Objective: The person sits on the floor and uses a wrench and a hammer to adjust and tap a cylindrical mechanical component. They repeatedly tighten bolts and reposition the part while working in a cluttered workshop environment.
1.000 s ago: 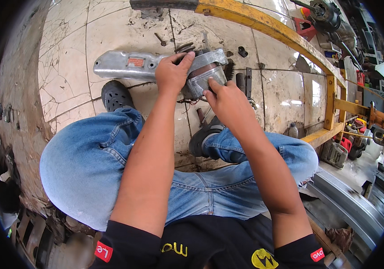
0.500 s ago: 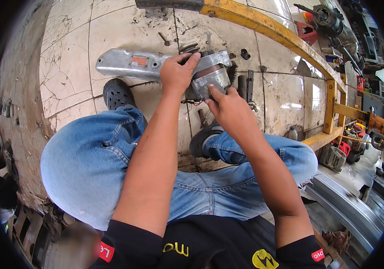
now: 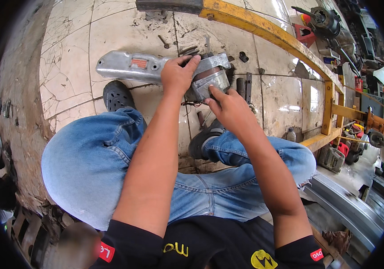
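An alternator, with grey metal end housings and a brown band round its middle, is held just above the tiled floor between my feet. My left hand is closed round its left side, thumb along the upper edge. At its lower right, my right hand presses the index finger on the casing, with the thumb close below; its other fingers are partly hidden. Behind my left hand lies a long grey metal cover, like an engine valve cover, with an orange label. Thin wires show under the alternator.
A bolt and a small black part lie on the tiles. A dark brush and metal bar are right of the alternator. A yellow steel frame spans the upper right. A plastic bottle stands beyond my right knee.
My right index finger has shifted very slightly on the alternator's casing. Both hands keep their places, and the view has tilted a little.
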The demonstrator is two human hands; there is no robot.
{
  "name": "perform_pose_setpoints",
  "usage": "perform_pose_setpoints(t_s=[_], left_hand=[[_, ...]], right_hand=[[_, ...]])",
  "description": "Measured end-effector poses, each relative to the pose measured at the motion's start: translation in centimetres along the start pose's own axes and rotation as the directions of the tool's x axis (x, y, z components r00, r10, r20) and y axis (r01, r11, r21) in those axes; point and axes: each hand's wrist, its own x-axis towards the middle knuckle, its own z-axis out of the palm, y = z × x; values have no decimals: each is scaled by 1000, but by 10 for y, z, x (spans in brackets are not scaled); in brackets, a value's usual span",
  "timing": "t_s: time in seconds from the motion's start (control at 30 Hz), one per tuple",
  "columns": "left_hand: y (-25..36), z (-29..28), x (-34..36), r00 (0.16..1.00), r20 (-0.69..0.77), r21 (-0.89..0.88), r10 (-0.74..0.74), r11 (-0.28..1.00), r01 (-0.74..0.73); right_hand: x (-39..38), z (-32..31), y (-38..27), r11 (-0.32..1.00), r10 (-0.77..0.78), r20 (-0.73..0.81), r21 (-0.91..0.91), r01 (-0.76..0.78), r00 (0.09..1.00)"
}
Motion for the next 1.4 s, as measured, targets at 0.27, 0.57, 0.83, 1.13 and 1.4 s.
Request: perform_pose_setpoints(t_s=[0.27,0.57,0.83,1.13,1.4], left_hand=[[1,4,-2,1000,1,-27,13,1000,-13],[-9,2,7,999,-7,35,47,998,-47],[-7,-6,3,999,47,-25,4,1000,-3],[-2,-7,0,999,52,-55,-9,998,12],[-6,-2,1,999,24,-9,-26,1000,26]], right_hand=[[1,10,7,997,16,-79,77,-10,997],[-4,10,14,993,-51,-109,100,62,993],[4,6,10,994,-60,-52,88,65,997],[4,8,16,965,-31,-106,255,57,994],[-24,-18,24,181,201,261,937,-298,944]])
